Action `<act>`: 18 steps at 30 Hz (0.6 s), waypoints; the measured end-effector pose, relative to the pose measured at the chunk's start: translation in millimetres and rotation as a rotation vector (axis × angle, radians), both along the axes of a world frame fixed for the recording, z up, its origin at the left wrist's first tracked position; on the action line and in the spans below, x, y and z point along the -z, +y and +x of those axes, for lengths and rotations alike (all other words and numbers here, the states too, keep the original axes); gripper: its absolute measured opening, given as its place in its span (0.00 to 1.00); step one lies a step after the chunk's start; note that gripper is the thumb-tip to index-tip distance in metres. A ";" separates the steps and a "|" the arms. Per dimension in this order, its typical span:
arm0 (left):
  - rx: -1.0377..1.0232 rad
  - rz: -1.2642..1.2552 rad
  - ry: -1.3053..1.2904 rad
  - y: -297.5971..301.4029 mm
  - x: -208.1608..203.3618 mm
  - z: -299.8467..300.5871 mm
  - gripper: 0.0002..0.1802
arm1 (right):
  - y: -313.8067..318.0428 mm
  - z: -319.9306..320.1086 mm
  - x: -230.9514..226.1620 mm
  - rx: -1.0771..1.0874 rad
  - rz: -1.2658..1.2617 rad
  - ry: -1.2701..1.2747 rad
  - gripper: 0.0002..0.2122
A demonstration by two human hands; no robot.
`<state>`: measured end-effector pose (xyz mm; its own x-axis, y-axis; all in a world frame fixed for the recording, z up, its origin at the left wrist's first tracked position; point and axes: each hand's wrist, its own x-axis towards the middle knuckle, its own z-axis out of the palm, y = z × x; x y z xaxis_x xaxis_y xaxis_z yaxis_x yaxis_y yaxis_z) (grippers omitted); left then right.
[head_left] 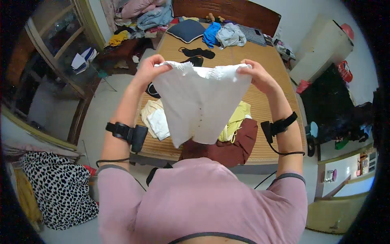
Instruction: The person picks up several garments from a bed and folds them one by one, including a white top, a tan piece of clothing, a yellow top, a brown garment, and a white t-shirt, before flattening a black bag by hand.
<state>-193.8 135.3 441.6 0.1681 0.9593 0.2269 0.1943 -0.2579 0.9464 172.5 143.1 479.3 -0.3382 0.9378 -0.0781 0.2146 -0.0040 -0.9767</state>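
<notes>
Your left hand (152,71) pinches one upper corner of white garment (199,97); your right hand (260,77) pinches other. Garment hangs mid-frame above bed (235,55). Lifting and spreading look done; garment not yet folded or laid down. White cloth (159,124), left of centre, looks folded. Yellow-green garment (241,114), maroon garment (243,142), lower centre-right, lie loose, seemingly unsorted.

- The head view looks from above the wearer's pink shirt (215,195), which fills the lower centre very near the lens.
- It faces forward and steeply down; the left hand (150,71) and right hand (260,75) show upper centre, farther off.
- The bed (260,112) runs away beyond them to the headboard (231,12), farthest, top centre.
- Fisheye: straight edges bow at both sides; corners are black.
</notes>
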 end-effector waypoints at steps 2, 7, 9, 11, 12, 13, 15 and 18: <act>-0.086 0.044 0.154 -4.9 -28.0 6.6 0.12 | 7.5 4.2 16.2 -0.109 0.148 -0.167 0.10; -0.078 0.171 0.416 -9.1 -61.8 21.9 0.15 | 26.2 12.0 27.0 -0.143 0.258 -0.349 0.11; -0.101 0.115 0.472 -16.7 -73.3 29.2 0.15 | 43.3 22.2 41.7 -0.099 0.403 -0.330 0.13; -0.121 0.058 0.526 -16.1 -77.3 32.9 0.15 | 61.8 29.0 50.6 -0.017 0.522 -0.231 0.12; -0.157 0.096 0.538 -15.5 -76.1 27.5 0.15 | 62.5 22.6 52.4 0.062 0.635 -0.136 0.12; -0.191 0.135 0.551 -15.5 -75.1 24.2 0.15 | 62.1 18.6 47.6 0.081 0.653 -0.186 0.12; -0.248 0.093 0.426 -12.2 -69.7 19.3 0.15 | 69.5 6.8 47.1 0.033 0.637 -0.157 0.13; -0.288 0.063 0.250 -12.2 -58.9 8.3 0.15 | 64.5 -11.4 41.2 -0.046 0.514 -0.086 0.14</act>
<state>-185.5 123.1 500.5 -0.0481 0.9607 0.2734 0.4897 -0.2158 0.8448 161.1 207.6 438.1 -0.3927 0.8466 0.3592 0.2831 0.4829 -0.8286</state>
